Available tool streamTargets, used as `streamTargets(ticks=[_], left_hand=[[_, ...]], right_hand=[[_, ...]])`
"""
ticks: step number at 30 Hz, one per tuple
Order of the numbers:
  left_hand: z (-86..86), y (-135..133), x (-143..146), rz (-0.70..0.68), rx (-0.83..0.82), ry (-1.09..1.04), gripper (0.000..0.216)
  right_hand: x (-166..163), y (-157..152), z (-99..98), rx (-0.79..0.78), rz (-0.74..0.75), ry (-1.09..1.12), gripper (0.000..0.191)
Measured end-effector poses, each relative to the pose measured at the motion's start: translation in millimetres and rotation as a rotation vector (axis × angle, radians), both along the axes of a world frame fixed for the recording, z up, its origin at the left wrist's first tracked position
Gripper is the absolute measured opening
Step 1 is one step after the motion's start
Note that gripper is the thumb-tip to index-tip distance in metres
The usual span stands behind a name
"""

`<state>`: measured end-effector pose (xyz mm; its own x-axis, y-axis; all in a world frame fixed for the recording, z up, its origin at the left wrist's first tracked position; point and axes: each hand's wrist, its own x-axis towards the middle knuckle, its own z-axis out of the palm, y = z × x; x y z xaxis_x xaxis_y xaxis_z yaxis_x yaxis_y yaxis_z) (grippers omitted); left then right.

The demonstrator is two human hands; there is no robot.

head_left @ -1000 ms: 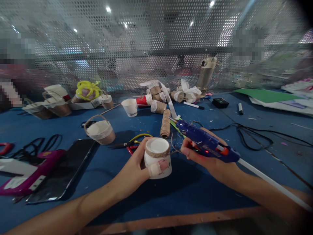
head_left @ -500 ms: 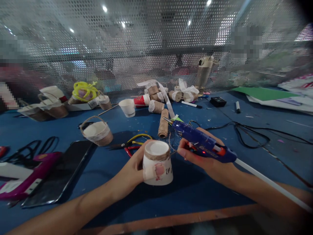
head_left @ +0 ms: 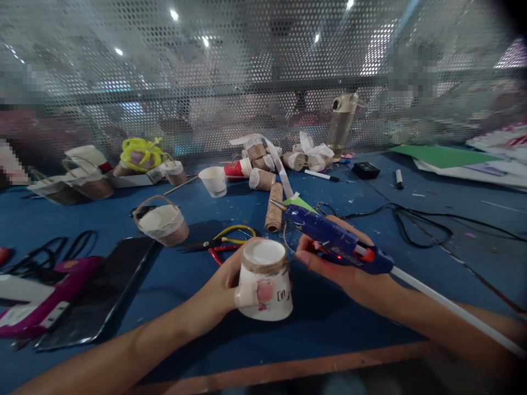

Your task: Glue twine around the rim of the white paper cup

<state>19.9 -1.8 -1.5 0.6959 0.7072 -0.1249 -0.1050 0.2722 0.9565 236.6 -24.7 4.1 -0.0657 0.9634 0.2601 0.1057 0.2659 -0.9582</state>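
My left hand [head_left: 230, 280] is closed around an upside-down white paper cup [head_left: 265, 304], its thumb on the printed side. Brown twine [head_left: 263, 267] is wound in a band just below the cup's base. My right hand [head_left: 341, 263] grips a blue glue gun [head_left: 329, 233], with its nozzle pointing left and a long white glue stick [head_left: 448, 304] out of its back. A loose strand of twine runs near the right fingertips; whether they pinch it I cannot tell. The twine roll [head_left: 274, 208] lies just beyond the nozzle. Behind the left hand rest scissors [head_left: 222, 238] with yellow and red handles.
A small twine-covered basket [head_left: 164, 224] stands at left, beside a dark phone [head_left: 107, 291] and a magenta glue gun [head_left: 61, 296]. Farther back are a paper cup [head_left: 213, 181], more baskets [head_left: 88, 184] and a bottle [head_left: 341, 126]. A black cord [head_left: 428, 236] loops at right.
The cup has tipped slightly and turned a little in my left hand, lowering its rim. The glue gun has shifted slightly left along with most of the scene.
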Motion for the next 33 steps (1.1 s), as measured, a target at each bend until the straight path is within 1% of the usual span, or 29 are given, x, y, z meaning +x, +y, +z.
streamTargets(ticks=[6,10,17,23,27,33], left_hand=[[-0.3,-0.7,-0.5,-0.040,-0.035,-0.031,0.039],[-1.9,-0.7,-0.9,-0.076,-0.052,-0.045,0.037],[-4.4,0.9,0.6,-0.117,-0.063,-0.085,0.044],[-5.4,0.5,-2.3,-0.144,-0.083,-0.085,0.045],[-2.0,1.0,-3.4,-0.174,-0.065,-0.064,0.045],[3.8,3.5,-2.5,-0.237,-0.037,-0.035,0.045]], right_hand=[[-0.1,-0.8,-0.6,0.008,0.025,0.003,0.012],[1.8,0.0,-3.7,0.018,0.071,0.018,0.012],[4.6,-0.2,-12.3,0.020,0.112,0.020,0.014],[3.1,-0.9,-10.5,0.033,0.142,0.064,0.015],[3.8,-1.3,-9.5,0.039,0.151,0.051,0.014],[5.4,-4.9,-13.4,-0.012,0.170,0.090,0.016]])
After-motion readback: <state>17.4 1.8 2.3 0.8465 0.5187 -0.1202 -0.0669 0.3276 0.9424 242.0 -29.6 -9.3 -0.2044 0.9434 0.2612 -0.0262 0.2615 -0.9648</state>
